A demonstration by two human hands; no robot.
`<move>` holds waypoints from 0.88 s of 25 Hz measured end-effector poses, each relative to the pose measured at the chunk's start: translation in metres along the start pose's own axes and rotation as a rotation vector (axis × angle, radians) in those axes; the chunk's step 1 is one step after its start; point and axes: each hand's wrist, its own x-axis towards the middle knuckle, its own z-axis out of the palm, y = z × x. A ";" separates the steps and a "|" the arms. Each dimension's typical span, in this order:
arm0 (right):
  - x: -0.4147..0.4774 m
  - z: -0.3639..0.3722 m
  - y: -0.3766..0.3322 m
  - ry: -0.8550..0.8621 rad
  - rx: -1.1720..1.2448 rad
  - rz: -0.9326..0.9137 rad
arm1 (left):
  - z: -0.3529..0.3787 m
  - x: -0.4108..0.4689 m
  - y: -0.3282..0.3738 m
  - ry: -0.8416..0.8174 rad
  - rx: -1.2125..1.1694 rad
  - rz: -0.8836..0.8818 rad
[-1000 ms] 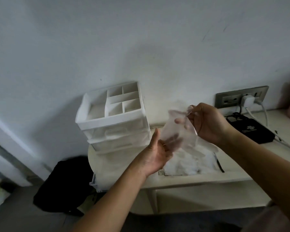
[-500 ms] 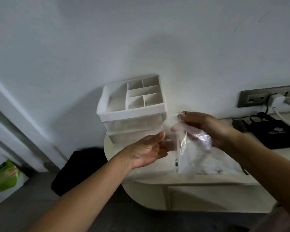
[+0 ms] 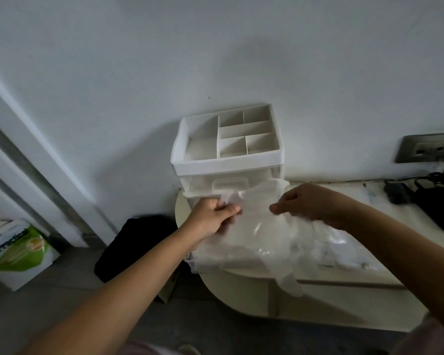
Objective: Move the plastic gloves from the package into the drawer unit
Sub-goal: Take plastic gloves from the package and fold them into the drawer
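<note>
Left hand (image 3: 212, 213) and right hand (image 3: 309, 204) each pinch the gloves (image 3: 259, 234) in curled fingers (image 3: 230, 209); the drawer unit (image 3: 226, 155) stands just beyond them.

Thin, glossy, translucent plastic gloves (image 3: 256, 226); matt white plastic drawer unit (image 3: 227, 160); smooth cream table (image 3: 244, 290).

Your left grip (image 3: 212, 213) pinches one edge of the plastic gloves (image 3: 256, 231) and your right grip (image 3: 309, 204) pinches the other, holding them just in front of the drawer unit (image 3: 226, 152) on the tabletop (image 3: 364, 201); the clear heap under your right wrist may be the package (image 3: 344, 249)
</note>
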 end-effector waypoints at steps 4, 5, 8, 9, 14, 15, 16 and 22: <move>0.011 -0.001 0.000 0.284 -0.323 -0.028 | -0.003 0.011 -0.017 0.069 0.072 -0.089; 0.012 -0.001 -0.001 0.341 -0.447 -0.016 | -0.004 0.014 -0.021 0.078 0.087 -0.102; 0.002 0.008 -0.012 0.486 -0.918 0.056 | -0.011 0.020 -0.030 0.110 0.115 -0.134; 0.000 0.014 -0.017 0.558 -0.996 0.008 | -0.014 0.023 -0.034 0.134 0.154 -0.127; 0.002 0.080 -0.021 0.251 -0.729 -0.510 | -0.019 0.025 -0.040 0.177 0.286 -0.128; 0.011 0.091 -0.011 0.104 -0.736 -0.544 | -0.018 0.024 -0.040 0.168 0.306 -0.133; 0.021 0.097 -0.002 0.007 -0.769 -0.549 | -0.016 0.022 -0.040 0.172 0.365 -0.123; 0.059 0.103 0.019 -0.153 -0.791 -0.436 | -0.022 0.021 -0.044 0.220 0.693 -0.028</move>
